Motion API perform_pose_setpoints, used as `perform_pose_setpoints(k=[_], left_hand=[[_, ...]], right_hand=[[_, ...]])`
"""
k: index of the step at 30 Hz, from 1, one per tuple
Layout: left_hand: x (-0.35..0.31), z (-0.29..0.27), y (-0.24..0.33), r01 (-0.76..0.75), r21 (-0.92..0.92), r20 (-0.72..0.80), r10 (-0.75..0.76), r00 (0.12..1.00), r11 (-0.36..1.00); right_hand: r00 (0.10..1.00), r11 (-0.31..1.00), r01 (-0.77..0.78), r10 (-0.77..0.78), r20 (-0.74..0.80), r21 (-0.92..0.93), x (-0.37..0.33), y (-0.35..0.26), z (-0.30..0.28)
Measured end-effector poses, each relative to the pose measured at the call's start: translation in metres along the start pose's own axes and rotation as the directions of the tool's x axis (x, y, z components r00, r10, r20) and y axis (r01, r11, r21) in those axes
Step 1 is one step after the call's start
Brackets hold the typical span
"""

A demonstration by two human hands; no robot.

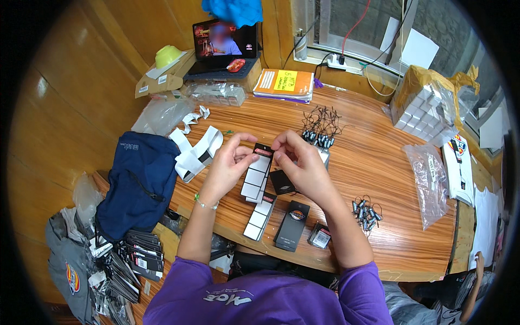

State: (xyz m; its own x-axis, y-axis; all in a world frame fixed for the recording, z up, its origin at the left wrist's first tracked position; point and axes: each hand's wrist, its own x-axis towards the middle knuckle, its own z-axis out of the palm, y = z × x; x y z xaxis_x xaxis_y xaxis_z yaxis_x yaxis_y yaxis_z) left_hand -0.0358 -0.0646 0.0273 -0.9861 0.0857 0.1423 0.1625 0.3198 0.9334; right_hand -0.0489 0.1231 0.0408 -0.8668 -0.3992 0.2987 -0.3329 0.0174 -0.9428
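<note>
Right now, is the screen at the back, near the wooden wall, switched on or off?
It is on: the screen shows a coloured picture with a person in it.

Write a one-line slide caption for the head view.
Left hand holding black-and-white tags, right hand at their edge, over a wooden table, navy bag at left.

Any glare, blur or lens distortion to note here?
In the head view, the near edge of the table bows and corners go black; glare spots mark the wooden wall; the laptop screen has a blurred patch; the left hand looks fairly sharp.
</note>
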Motion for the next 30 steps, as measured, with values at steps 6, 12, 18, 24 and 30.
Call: perform_pose_setpoints(k=[6, 12, 18, 24, 30], left_hand=[[0.018, -0.009, -0.069, 0.118, 0.219, 0.011, -0.123, 0.992, 0.969], [0.023, -0.015, -0.090, 0.033, 0.311, 0.017, -0.040, 0.999, 0.950], [-0.009, 0.003, 0.013, 0.011, -0.220, -0.020, -0.016, 1.000, 0.975], [-0.025, 0.012, 0.025, -0.107, -0.138, -0.113, 0.092, 0.989, 0.985], [-0.028, 0.012, 0.035, -0.135, -0.004, -0.120, 0.134, 0.984, 0.991]], right_hand=[[0.996, 0.998, 0.065, -0.065, -0.059, -0.002, -0.001, -0.002, 0.003], [0.999, 0.999, 0.044, -0.044, -0.030, 0.015, -0.004, -0.012, 0.003], [0.998, 0.998, 0.047, -0.049, -0.033, -0.050, -0.005, -0.003, 0.009], [0.992, 0.990, 0.068, -0.080, -0.094, -0.125, -0.008, -0.014, 0.014], [0.980, 0.973, 0.123, -0.150, -0.129, -0.194, -0.010, -0.016, 0.019]])
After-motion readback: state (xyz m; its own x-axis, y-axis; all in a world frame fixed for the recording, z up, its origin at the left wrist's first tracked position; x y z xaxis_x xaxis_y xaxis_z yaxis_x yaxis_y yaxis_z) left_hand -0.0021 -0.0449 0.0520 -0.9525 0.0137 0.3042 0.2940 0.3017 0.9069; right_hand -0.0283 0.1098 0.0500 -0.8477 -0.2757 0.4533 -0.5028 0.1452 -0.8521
